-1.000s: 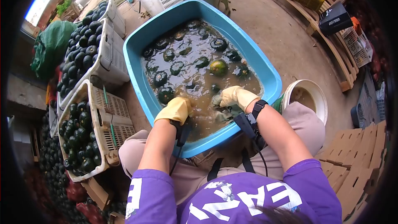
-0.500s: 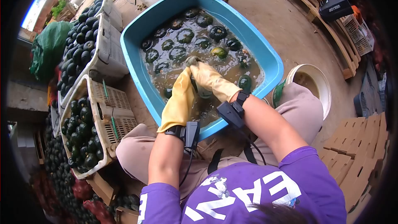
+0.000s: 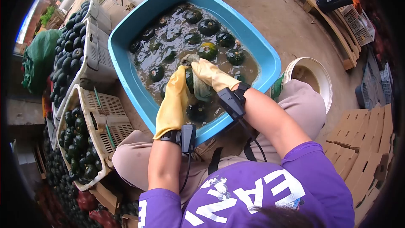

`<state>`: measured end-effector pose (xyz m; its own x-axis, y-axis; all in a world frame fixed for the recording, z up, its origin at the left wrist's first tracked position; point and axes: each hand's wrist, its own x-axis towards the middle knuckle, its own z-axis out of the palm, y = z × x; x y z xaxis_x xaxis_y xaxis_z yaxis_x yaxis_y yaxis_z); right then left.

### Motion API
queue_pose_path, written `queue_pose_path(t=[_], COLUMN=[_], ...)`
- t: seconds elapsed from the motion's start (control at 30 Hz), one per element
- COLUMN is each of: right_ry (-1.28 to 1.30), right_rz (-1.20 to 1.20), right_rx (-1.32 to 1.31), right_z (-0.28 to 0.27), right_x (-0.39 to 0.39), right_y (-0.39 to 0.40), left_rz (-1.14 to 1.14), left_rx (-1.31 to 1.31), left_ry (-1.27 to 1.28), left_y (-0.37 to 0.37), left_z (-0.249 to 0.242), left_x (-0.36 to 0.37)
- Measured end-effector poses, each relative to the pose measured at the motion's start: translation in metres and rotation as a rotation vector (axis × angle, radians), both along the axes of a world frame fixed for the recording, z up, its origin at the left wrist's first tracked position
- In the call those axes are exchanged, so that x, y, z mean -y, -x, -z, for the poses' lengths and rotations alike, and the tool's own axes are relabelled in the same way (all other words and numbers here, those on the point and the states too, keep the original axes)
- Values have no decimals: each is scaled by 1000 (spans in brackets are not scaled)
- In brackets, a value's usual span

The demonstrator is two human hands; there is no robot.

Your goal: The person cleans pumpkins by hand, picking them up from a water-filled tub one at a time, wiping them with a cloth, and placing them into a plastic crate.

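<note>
Both gloved hands up over the blue tub [image 3: 126, 65]: left hand [image 3: 175, 97] gripping a dark squash [image 3: 190, 80], right hand [image 3: 211, 75] clutching a wet rag [image 3: 201, 90] against it.

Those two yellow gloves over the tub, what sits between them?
In the head view, a dark green squash and a grey cloth sit between the left hand and right hand.
</note>
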<state>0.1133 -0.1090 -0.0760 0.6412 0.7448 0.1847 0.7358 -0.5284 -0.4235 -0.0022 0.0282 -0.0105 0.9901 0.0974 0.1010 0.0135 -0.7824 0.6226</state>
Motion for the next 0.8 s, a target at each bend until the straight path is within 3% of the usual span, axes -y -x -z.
queue_pose_path(t=[0.03, 0.07, 0.1, 0.13, 0.17, 0.2, 0.23, 0.27, 0.33, 0.37, 0.4, 0.43, 0.47, 0.5, 0.53, 0.57, 0.6, 0.63, 0.67, 0.7, 0.73, 0.77, 0.8], right_ry=[101, 276, 316, 352, 385, 276, 125, -26, -154, -288, -489, -703, -918, -551, -751, -755, -758, -823, -828, -765, -695, -993, -829], right_rz=[-81, -119, -113, -103, -62, 78, 314, 544, 452, 361, 284, 339, 388, 665, 647, 494, 342, 464, 458, 558, 657, 383, 366], right_rx=[129, 14, 13, 14, -5, -393, -321, -243, -316, -381, -634, -715, -795, -846, -1034, -954, -871, -730, -732, -837, -938, -867, -769], right_z=[-32, -42, -40, -35, -53, -62, -64, -64, -69, -75, -89, -77, -70, -64, -82, -46, -11, -57, -86, -106, -114, -102, -86], right_x=[16, 16, 11, 4, -1, -17, -31, -39, -30, -23, -14, -14, -13, -10, 1, 6, 4, 2, 0, -2, -7, -23, -25], right_y=[6, 2, 4, 6, 22, 32, 65, 91, 78, 65, 50, 43, 38, 30, 36, 29, 21, 47, 54, 62, 66, 68, 78], left_rz=[-30, -64, -375, -371, -340, -294, -365, -630, -509, -501, -487, -395, -354, -225, -98, -171, -175, -282, -393, -400, -430, -455, -479], left_rx=[6, 13, -256, -252, -114, 18, -180, -258, -172, -199, -222, -119, -49, 67, 184, -20, -10, -36, -69, -69, -152, -231, -313], left_ry=[297, 592, 1206, 1197, 705, 215, 405, 1068, 1372, 1333, 1294, 1433, 1373, 1324, 1268, 1222, 1218, 1378, 1535, 1530, 1420, 1311, 1201], left_y=[-3, -4, -5, -3, 4, 7, -2, -10, -10, -12, -15, -13, -12, -7, -3, -11, -13, -16, -17, -15, -14, -15, -16], left_z=[14, 7, -2, -3, -2, 0, -4, -12, 7, 4, -5, -25, -36, -43, -47, -46, -48, -50, -51, -50, -47, -45, -41], left_x=[0, 6, 13, 10, 6, 1, -5, 9, 5, 3, 2, 13, 16, 17, 16, -1, -3, -3, -5, -11, -19, -25, -29])
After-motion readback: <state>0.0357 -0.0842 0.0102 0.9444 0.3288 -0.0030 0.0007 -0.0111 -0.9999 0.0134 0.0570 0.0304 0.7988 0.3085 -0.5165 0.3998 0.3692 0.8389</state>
